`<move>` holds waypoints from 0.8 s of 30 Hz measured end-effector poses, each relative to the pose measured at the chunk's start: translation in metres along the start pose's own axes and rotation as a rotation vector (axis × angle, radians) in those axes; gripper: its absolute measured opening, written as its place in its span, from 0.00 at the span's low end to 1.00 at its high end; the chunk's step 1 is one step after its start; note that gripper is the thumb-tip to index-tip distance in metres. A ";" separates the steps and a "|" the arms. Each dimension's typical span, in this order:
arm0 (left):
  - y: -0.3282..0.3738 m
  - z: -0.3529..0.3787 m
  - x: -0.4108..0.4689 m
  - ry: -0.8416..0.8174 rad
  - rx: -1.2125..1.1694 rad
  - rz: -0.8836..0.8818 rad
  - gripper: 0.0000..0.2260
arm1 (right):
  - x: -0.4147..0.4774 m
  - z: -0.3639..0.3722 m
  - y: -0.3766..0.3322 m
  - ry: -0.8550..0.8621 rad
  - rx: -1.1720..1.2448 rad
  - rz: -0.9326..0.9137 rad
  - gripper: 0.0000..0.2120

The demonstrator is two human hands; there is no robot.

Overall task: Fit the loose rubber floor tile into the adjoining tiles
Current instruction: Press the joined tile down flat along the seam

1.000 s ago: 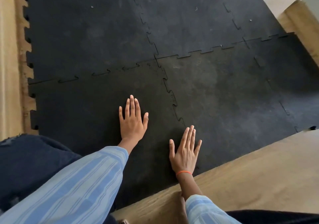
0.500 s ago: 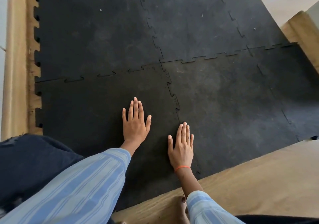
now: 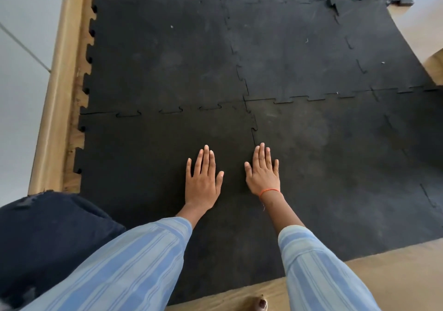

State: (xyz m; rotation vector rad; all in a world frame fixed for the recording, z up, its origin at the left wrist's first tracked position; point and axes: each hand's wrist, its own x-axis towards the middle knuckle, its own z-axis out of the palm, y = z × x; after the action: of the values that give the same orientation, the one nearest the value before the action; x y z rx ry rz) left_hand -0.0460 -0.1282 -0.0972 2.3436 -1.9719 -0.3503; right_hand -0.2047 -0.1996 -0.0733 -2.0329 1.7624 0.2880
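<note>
Black rubber puzzle tiles cover the floor. The near-left tile lies under both palms. My left hand rests flat on it, fingers spread. My right hand, an orange band at the wrist, lies flat over the toothed seam that runs toward the near-right tile. Thin gaps show along the far seam to the far-left tile. Neither hand grips anything.
A wooden border runs along the left beside the tiles' toothed edge. Wood flooring lies at the near right. My dark-clad knee sits at the lower left, a bare toe at the bottom. A tile corner curls up far away.
My right hand has slid forward and left onto the seam between the two near tiles. My left hand stays flat in place. The camera has tilted forward.
</note>
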 end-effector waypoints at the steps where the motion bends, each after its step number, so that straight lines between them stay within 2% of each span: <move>1: -0.003 -0.001 0.003 -0.016 0.012 0.010 0.30 | 0.009 -0.005 -0.001 -0.001 -0.016 -0.024 0.29; 6: -0.032 -0.019 0.052 -0.139 -0.010 0.022 0.35 | 0.059 -0.024 -0.011 -0.009 -0.092 -0.162 0.31; 10: -0.042 -0.028 0.085 -0.230 0.026 0.036 0.35 | 0.080 -0.031 -0.018 -0.036 -0.083 -0.127 0.35; 15: -0.043 -0.035 0.091 -0.288 0.009 0.064 0.35 | 0.085 -0.039 -0.028 -0.112 -0.087 -0.094 0.35; 17: -0.048 -0.037 0.091 -0.268 -0.010 0.061 0.37 | 0.091 -0.046 -0.036 -0.123 -0.080 -0.115 0.35; 20: -0.062 -0.043 0.100 -0.221 -0.033 -0.033 0.38 | 0.107 -0.059 -0.052 -0.132 -0.086 -0.237 0.32; 24: -0.071 -0.046 0.109 -0.269 -0.001 -0.041 0.39 | 0.122 -0.062 -0.067 -0.153 -0.140 -0.281 0.30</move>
State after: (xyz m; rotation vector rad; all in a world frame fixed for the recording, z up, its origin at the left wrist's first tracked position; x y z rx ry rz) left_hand 0.0495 -0.2268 -0.0804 2.4504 -2.0299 -0.7022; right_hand -0.1263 -0.3293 -0.0585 -2.2582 1.3792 0.4747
